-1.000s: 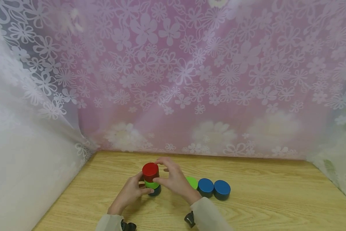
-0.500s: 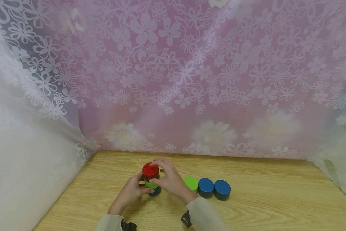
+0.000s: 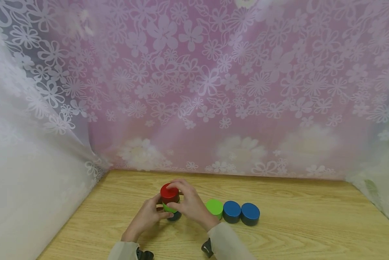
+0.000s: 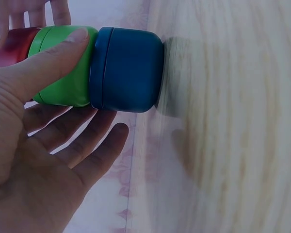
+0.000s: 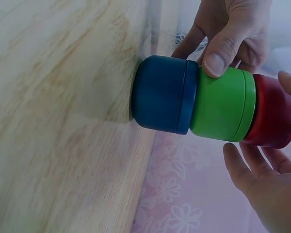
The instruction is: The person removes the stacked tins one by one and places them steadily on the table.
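Three small round lidded canisters form an upright stack: a blue one (image 5: 160,93) on the table, a green one (image 5: 220,106) above it and a red one (image 3: 169,193) on top. My left hand (image 3: 147,215) grips the stack from the left, thumb lying along the green canister in the left wrist view. From the right, my right hand (image 3: 193,207) holds the red canister between thumb and fingers, with one finger over its lid. The stack's right side is partly hidden by that hand in the head view.
Right of the stack, a second green canister (image 3: 214,208) and two more blue canisters, a nearer-to-middle one (image 3: 232,211) and an outer one (image 3: 250,213), stand in a row on the wooden table (image 3: 295,224). A floral curtain (image 3: 214,108) hangs behind the table.
My right hand has shifted left, closing in around the red canister with a finger over its lid. The left hand and the stack have stayed in place.
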Demonstrator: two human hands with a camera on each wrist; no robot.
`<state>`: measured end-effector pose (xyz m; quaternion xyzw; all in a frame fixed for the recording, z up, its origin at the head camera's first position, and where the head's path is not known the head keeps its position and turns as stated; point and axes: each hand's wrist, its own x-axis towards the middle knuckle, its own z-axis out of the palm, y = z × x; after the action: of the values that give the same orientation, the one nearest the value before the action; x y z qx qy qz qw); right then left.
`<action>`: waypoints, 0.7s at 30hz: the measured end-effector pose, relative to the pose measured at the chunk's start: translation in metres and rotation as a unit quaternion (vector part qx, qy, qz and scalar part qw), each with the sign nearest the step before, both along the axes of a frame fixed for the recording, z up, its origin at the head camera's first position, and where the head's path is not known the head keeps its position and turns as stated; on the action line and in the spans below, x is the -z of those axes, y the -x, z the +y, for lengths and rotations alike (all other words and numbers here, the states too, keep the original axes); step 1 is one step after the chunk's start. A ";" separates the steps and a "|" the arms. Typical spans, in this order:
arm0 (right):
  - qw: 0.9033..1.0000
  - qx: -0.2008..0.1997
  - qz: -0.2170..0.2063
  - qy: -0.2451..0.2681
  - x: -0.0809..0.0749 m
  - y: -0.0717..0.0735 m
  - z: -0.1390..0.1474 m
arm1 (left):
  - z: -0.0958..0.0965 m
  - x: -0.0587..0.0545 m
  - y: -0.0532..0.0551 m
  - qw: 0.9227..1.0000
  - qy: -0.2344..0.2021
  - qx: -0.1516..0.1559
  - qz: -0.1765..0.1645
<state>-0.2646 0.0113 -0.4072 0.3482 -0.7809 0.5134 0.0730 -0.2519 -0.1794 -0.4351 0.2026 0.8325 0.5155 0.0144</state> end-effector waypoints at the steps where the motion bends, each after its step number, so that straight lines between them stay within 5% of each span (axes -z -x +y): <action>1: 1.000 0.001 0.000 0.001 0.000 0.000 0.000 | 0.000 0.000 0.000 1.000 -0.001 0.001 -0.001; 21: 1.000 0.018 0.005 0.018 -0.005 -0.002 0.008 | 0.001 -0.002 -0.001 1.000 0.001 -0.006 -0.005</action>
<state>-0.2628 0.0198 -0.4022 0.3354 -0.7770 0.5247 0.0924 -0.2506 -0.1787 -0.4328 0.1947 0.8342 0.5158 0.0156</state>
